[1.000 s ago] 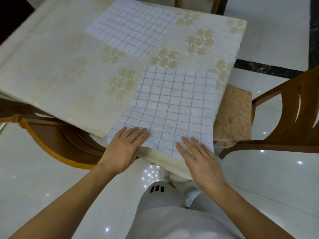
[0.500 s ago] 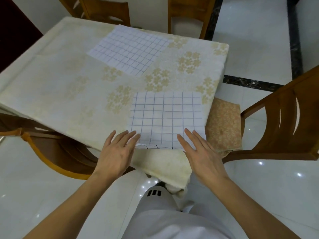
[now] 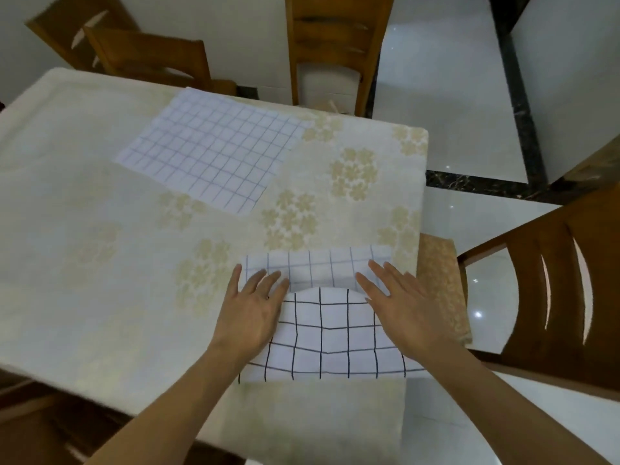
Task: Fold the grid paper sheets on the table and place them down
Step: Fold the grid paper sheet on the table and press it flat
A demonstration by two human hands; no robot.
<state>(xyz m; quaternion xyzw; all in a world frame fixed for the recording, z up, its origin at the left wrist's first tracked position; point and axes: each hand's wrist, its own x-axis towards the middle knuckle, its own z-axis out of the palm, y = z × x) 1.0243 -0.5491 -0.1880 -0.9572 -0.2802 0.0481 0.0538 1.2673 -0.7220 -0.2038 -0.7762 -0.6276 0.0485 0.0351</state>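
You have no readable text, label, brand, number or sign in front of you; the near grid paper sheet (image 3: 330, 333) and far grid paper sheet (image 3: 214, 149) carry only ruled lines.

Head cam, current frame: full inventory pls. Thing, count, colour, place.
near grid paper sheet: 1, white with dark lines, near-right table edge, being folded, near flap bulging over the far part
far grid paper sheet: 1, white with faint blue lines, flat, far middle of the table
tablecloth: 1, cream with beige flower prints, covers the table
wooden chairs: at least 4, brown, two at far side, one far left, one at right
seat cushion: 1, tan patterned, on the right chair
floor: glossy white tiles, black border strip
left hand: flat on the near sheet's left side
right hand: flat on its right side
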